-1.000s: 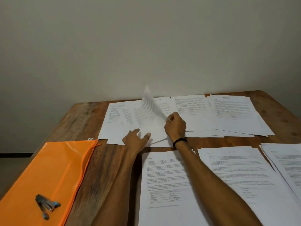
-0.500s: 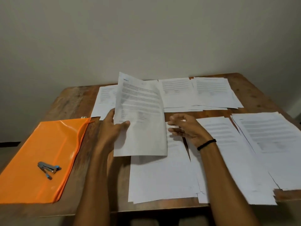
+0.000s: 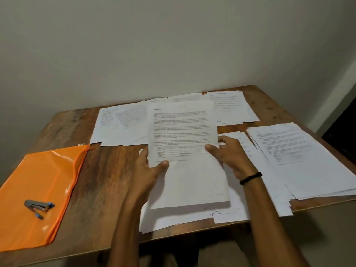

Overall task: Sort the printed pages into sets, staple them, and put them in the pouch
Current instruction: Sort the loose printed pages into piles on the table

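The orange pouch [image 3: 38, 189] lies flat at the left of the tabletop [image 3: 107, 180], zip edge towards the centre; the stapler [image 3: 39, 206] rests on top of it, untouched. A far row of pages [image 3: 119, 124] is spread along the back edge, overlapping.

The left grip [image 3: 148, 170] pinches the left edge of the held sheet [image 3: 185, 151], thumb on the printed face, fingers behind. The sheet is raised off the tabletop, text and a small table facing the person; whether more sheets lie behind it cannot be told. A near pile [image 3: 192, 218] lies beneath it at the front edge. The right grip [image 3: 229, 153] grasps the sheet's right edge, thumb on the front. A right stack [image 3: 298, 160] sits further right, fanned, overhanging the front edge.

Step in hand, by judgement: sorting; the sheet is being read to assign it to a set; no stapling is evident, nor any sheet in the pouch. The next move calls for matching the heading to the correct pile, laying the sheet square on it, and keeping loose edges aligned for the stapler.
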Available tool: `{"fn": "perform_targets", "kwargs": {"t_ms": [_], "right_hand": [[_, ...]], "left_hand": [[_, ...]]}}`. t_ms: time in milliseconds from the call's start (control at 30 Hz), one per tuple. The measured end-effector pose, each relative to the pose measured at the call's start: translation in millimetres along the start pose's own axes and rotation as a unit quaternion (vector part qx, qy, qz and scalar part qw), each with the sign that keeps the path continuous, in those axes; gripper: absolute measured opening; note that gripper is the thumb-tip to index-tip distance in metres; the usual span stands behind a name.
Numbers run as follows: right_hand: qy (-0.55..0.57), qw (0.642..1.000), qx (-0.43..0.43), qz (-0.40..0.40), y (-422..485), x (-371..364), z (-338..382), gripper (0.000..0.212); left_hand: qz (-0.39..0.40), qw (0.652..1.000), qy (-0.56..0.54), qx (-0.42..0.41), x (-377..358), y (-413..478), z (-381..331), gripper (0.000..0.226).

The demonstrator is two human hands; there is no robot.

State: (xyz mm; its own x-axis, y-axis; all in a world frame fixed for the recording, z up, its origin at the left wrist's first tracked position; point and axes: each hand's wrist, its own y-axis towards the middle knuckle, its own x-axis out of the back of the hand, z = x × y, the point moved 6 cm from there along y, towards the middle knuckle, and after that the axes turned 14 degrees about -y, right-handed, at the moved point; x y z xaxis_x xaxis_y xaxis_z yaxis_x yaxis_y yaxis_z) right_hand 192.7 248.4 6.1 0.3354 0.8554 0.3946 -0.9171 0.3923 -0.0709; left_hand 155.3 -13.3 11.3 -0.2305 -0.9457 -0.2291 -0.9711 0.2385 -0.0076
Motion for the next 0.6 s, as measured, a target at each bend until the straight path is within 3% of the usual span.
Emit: {"fn": "perform_targets", "kwargs": {"t_ms": [67,233,367,600], "right_hand": [[-0.052,0.997,-0.023,-0.056,0.2,19.3,-10.9,0.014],[-0.159,0.981,-0.05,-0.103,-8.2,31.9,-23.8,0.014],[-0.152,0.983,-0.051,-0.09,-15.0,25.6,-26.5,0.022],[-0.091,0.992,-0.061,-0.069,-12.2,12.6,-26.8,0.014]], "left_hand": [[-0.01,0.999,0.045,0.003,-15.0,-1.5,12.0,0.05],[-0.022,0.989,0.139,-0.035,-42.9,-13.7,21.8,0.059],[-0.041,0.988,0.142,-0.036,-41.8,-21.3,25.5,0.058],[-0.059,0.988,0.14,-0.04,-20.3,-20.1,30.8,0.055]]}}
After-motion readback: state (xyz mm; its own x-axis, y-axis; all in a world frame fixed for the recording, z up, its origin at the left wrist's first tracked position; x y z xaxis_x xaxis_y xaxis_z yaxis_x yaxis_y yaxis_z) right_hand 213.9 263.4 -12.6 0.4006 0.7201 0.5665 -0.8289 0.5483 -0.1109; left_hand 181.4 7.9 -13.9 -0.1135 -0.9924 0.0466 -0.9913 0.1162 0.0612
